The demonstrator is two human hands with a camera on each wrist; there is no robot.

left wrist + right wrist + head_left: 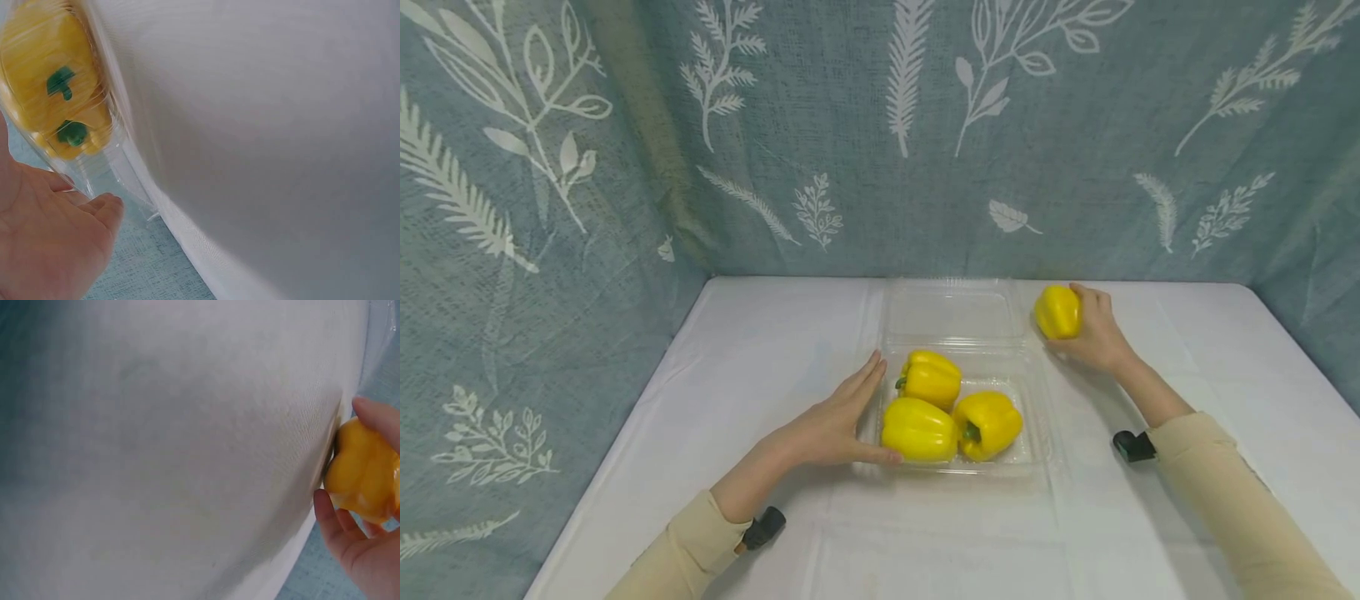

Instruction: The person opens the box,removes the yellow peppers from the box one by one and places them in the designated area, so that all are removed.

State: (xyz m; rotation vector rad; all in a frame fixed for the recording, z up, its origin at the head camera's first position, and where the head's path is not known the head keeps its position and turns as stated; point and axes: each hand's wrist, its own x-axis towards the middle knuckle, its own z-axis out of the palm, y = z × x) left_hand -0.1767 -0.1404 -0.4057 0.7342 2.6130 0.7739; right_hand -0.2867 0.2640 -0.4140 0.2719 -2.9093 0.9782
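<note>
A clear plastic clamshell container [1037, 417] lies with its lid [955, 312] folded back behind it. Three yellow bell peppers sit in its base: one at the back [931, 377], one at the front left [917, 430] and one at the front right [987, 425], its green stem toward the viewer. My left hand [831, 421] rests at the container's left side, thumb at the front corner, fingers extended along the wall. To the right of the lid, my right hand [1093, 333] grips a fourth yellow bell pepper [362, 469] between thumb and fingers, close to the tabletop.
A white cloth covers the table [760, 333]. Behind and to the left hangs a blue-green curtain [850, 192] with white leaf prints. Small black cameras are strapped at both wrists, below the beige sleeves [1225, 483].
</note>
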